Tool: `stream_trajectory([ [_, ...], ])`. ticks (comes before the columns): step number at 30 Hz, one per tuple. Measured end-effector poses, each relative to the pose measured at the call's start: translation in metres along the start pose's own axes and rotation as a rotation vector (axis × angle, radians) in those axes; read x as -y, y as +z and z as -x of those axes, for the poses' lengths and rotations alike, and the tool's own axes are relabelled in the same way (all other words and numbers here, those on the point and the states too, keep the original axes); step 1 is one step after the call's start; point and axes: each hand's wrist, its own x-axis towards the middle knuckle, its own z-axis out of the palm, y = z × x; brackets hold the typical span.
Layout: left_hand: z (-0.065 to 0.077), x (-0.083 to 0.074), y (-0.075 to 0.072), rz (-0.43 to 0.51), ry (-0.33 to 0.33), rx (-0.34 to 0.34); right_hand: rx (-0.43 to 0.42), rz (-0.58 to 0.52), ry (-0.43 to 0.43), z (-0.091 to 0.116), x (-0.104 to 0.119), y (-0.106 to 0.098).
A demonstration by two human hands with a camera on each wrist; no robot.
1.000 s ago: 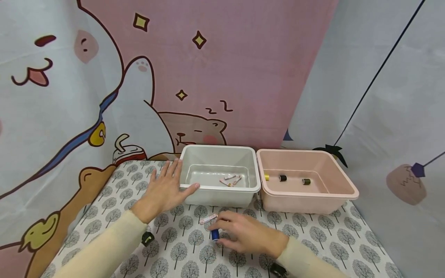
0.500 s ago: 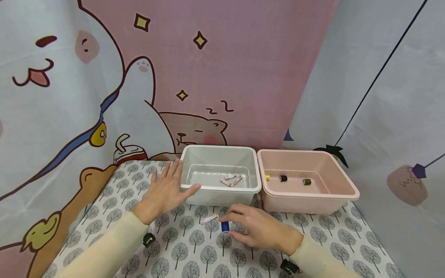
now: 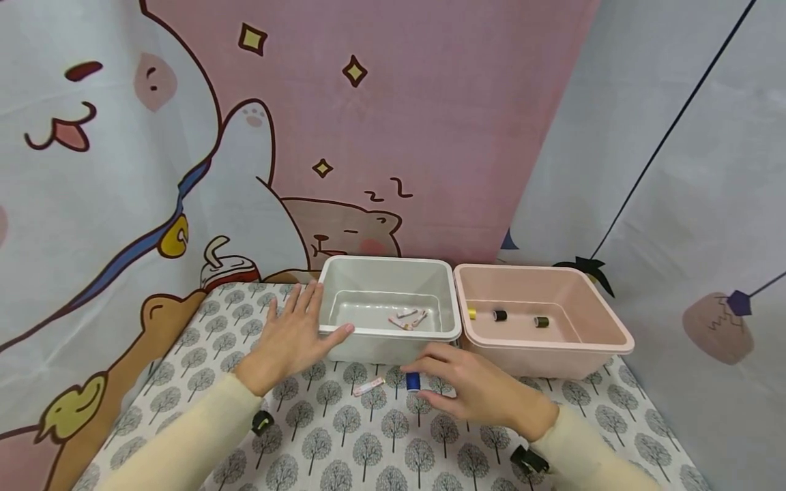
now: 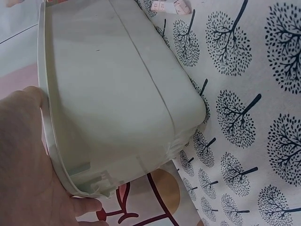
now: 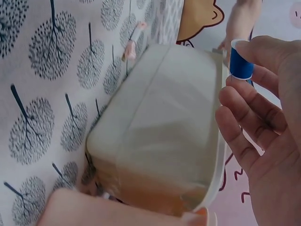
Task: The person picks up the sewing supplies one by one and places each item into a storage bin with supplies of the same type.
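In the head view my right hand [image 3: 473,383] pinches a blue thread spool [image 3: 413,382] between thumb and fingertips, in front of the grey-white bin [image 3: 374,348]. The right wrist view shows the spool [image 5: 241,63] with its white ends, and the other fingers lightly bent. My left hand [image 3: 287,341] rests against the left front corner of that bin, fingers straight and thumb over the front rim. On the cloth lies a small pink-and-white printed strip [image 3: 368,387], left of the spool. Similar strips [image 3: 407,319] lie inside the grey-white bin.
A pink bin [image 3: 546,358] stands close beside the grey-white one, on its right. It contains a yellow spool [image 3: 471,314], a black spool [image 3: 500,315] and a dark green spool [image 3: 541,321]. Tree-patterned cloth [image 3: 344,450] covers the table; a cartoon curtain [image 3: 430,136] hangs behind.
Holding the blue thread spool, my right hand has moved right and toward the bins, away from the printed strip. My left hand has stayed on the grey-white bin.
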Motion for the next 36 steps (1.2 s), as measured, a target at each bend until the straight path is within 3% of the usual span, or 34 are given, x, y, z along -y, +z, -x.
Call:
stream_trajectory([
  [17,0.0,0.001,0.0,-0.006,0.008,-0.001,-0.154,-0.009,-0.007,0.008,-0.025,-0.038],
  [27,0.0,0.002,0.003,0.004,0.005,-0.003,-0.185,0.049,0.086,0.015,-0.047,-0.061],
  [33,-0.001,0.002,0.005,0.009,0.015,-0.021,-0.159,0.11,0.225,0.023,-0.058,-0.074],
  [36,-0.001,0.002,0.005,0.011,0.015,-0.028,-0.157,0.126,0.245,0.025,-0.068,-0.079],
])
